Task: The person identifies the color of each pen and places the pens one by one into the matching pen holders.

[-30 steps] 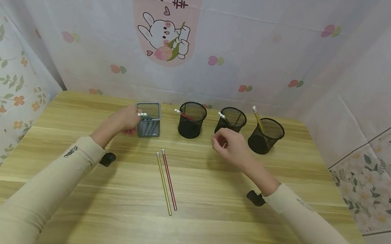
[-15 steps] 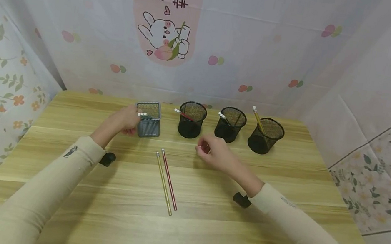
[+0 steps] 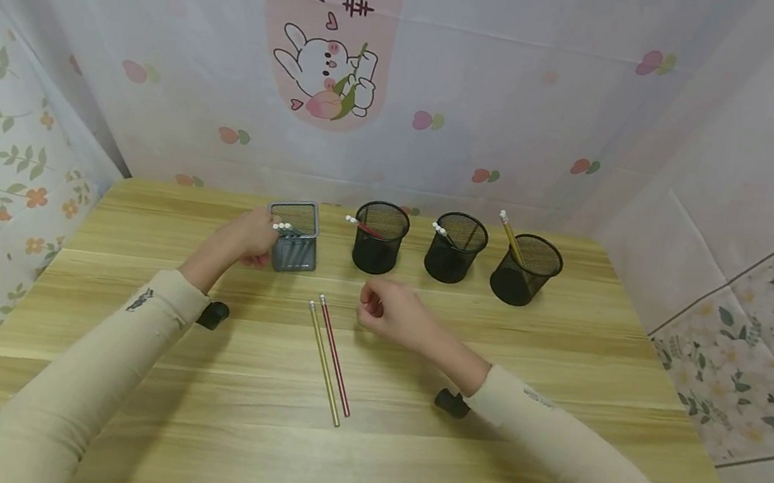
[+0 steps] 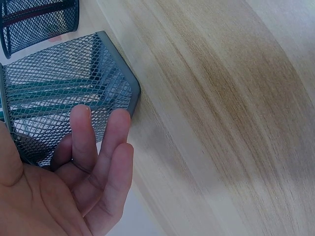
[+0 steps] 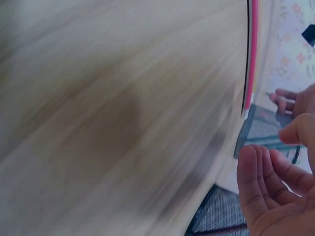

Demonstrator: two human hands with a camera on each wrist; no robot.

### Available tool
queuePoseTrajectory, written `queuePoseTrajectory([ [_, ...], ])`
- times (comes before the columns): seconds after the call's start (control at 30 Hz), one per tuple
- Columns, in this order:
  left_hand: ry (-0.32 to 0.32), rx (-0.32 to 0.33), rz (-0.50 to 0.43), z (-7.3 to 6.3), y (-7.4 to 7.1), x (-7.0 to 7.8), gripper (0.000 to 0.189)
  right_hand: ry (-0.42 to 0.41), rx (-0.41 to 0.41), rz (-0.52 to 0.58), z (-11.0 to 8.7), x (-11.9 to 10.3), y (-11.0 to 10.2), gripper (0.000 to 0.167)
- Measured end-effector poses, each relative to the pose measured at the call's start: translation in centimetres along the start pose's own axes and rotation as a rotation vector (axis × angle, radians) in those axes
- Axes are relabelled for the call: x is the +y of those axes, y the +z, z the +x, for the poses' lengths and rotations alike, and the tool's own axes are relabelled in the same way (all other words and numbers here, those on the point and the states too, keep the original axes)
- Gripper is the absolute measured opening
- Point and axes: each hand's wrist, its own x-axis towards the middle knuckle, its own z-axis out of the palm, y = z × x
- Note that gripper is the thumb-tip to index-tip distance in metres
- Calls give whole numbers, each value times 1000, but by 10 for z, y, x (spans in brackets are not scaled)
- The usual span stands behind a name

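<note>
My left hand (image 3: 246, 237) grips the near left side of a square grey mesh pen holder (image 3: 295, 255), with thumb and index finger at its rim. In the left wrist view the other fingers (image 4: 116, 132) lie along the mesh, and green pencils (image 4: 49, 91) show through it. My right hand (image 3: 394, 309) hovers over the table with loosely curled fingers and nothing in them. To its left, a yellow pencil (image 3: 324, 364) and a red pencil (image 3: 335, 357) lie side by side on the wood, eraser ends toward the holders.
Three round black mesh holders stand in a row right of the square one: one with red pencils (image 3: 368, 229), one with dark pencils (image 3: 446, 235), one with yellow pencils (image 3: 512, 239). A printed curtain (image 3: 450, 117) hangs behind the wooden table (image 3: 397, 477).
My right hand has moved left and toward me, from in front of the dark-pencil holder to beside the loose pencils. My left hand has stayed at the square holder.
</note>
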Motion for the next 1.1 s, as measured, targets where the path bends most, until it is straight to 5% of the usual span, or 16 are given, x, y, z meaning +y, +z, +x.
queuePoseTrajectory([
  [0.47, -8, -2, -3, -2, 0, 1, 37, 31, -84, -23, 12, -29, 23, 12],
  [1.1, -30, 8, -34, -2, -1, 2, 45, 183, -122, -158, 18, -41, 37, 22],
])
